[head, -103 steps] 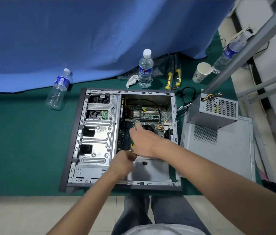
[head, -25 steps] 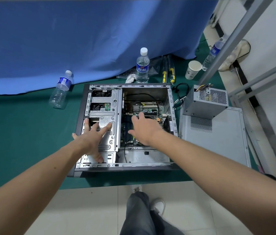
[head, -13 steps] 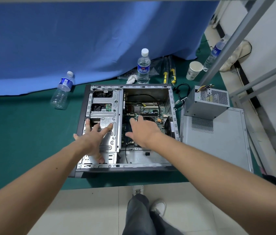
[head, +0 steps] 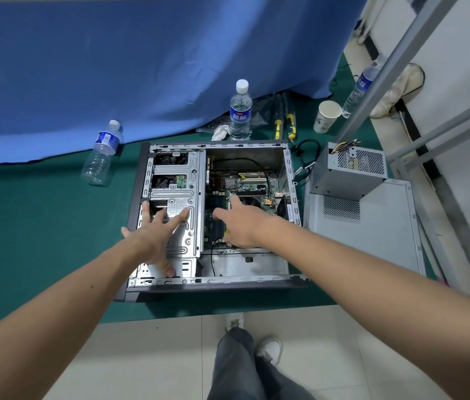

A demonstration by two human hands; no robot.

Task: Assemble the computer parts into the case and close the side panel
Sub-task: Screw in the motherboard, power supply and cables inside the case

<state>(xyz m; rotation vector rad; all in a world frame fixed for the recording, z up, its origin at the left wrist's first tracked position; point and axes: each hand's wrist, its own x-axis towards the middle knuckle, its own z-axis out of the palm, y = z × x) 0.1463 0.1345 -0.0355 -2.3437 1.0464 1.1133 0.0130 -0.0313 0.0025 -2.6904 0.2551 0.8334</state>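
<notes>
The open computer case (head: 216, 285) lies on its side on the green mat. My left hand (head: 155, 235) rests flat with spread fingers on the silver drive cage (head: 176, 168). My right hand (head: 245, 223) hovers over the motherboard (head: 251, 183), index finger and thumb extended. Its lower fingers curl under the palm, where a small yellow object (head: 226, 232) peeks out. The grey power supply (head: 349, 171) stands outside the case on the loose side panel (head: 372, 235), to the right.
A water bottle (head: 240, 111) stands behind the case, another bottle (head: 101, 154) lies at the left, and a third (head: 360, 88) stands far right. Yellow-handled screwdrivers (head: 284, 119), a paper cup (head: 326, 116) and a black cable (head: 308, 151) lie behind. A metal frame (head: 395, 59) rises on the right.
Four seconds ago both hands worked together low in the case. Since then my left hand moved onto the drive cage; in the last second both hands barely shifted.
</notes>
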